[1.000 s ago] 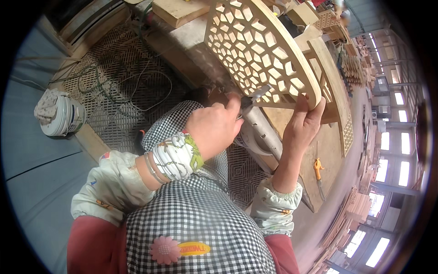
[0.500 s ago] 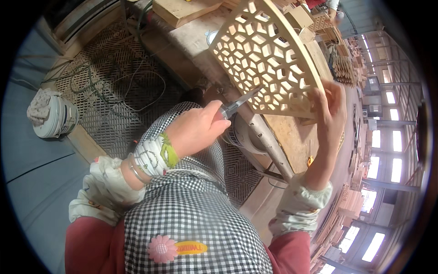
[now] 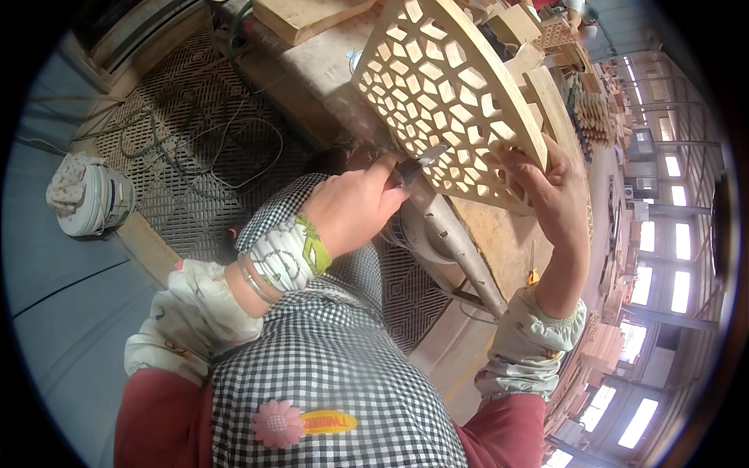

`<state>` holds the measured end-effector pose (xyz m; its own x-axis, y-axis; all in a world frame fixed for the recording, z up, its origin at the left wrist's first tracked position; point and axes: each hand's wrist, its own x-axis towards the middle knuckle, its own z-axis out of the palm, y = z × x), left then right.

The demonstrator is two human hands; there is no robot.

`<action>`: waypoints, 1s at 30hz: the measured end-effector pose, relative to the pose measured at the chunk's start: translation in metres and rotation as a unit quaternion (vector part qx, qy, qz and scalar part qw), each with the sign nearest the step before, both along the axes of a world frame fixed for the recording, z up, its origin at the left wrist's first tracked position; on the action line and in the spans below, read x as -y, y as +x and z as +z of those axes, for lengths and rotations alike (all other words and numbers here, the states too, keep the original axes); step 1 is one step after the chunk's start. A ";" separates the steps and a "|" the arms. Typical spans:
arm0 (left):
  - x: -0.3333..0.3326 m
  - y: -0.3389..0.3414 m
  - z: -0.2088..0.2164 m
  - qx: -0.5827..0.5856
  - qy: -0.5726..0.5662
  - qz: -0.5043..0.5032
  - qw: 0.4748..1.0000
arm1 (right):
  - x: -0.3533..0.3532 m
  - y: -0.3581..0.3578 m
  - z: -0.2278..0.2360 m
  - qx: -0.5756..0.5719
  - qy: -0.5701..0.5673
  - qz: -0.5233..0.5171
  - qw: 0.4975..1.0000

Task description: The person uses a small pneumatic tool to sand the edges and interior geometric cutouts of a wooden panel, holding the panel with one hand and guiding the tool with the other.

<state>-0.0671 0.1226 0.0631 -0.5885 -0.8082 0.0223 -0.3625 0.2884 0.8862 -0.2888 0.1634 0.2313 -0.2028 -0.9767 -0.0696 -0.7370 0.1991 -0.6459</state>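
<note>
My left hand (image 3: 353, 204) is closed round the dark handle of a small knife (image 3: 427, 158). Its short, blurred blade points up and right, over the face of a pale wooden lattice panel (image 3: 511, 90). Whether the blade touches the wood, I cannot tell. The panel has many angular cut-out openings and a thick solid edge. It stands tilted above the workbench, gripped at its lower right corner by my right hand (image 3: 550, 187), with the thumb on the front face and the other fingers partly hidden behind it.
A thick wooden board (image 3: 304, 19) lies on the workbench (image 3: 331, 58). A thin tool with a yellow handle (image 3: 533, 277) rests on the bench's right part. At left are a white bucket (image 3: 97, 199) with cloth on top and loose hoses on the mat (image 3: 183, 199). Wood pieces (image 3: 589, 117) are stacked beyond.
My left hand has moved slightly right with the knife, and the blade has turned. My right hand and the panel's corner have shifted; its thumb now shows on the front face.
</note>
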 end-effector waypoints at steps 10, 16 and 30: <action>0.017 -0.004 -0.006 -0.117 0.265 -0.090 0.953 | 0.002 -0.010 -0.005 0.052 -0.016 -0.006 0.999; 0.032 -0.004 -0.013 -0.152 0.412 -0.164 0.883 | 0.007 -0.007 -0.010 0.078 -0.045 -0.022 0.996; 0.018 -0.007 -0.019 -0.233 0.502 -0.120 0.824 | 0.009 -0.010 -0.010 0.123 -0.040 -0.017 0.991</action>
<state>-0.0742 0.1049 0.0439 -0.8506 -0.4187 -0.3180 0.0449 -0.6605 0.7495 -0.2989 0.1547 0.2209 -0.2224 -0.9740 -0.0427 -0.5497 0.1615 -0.8196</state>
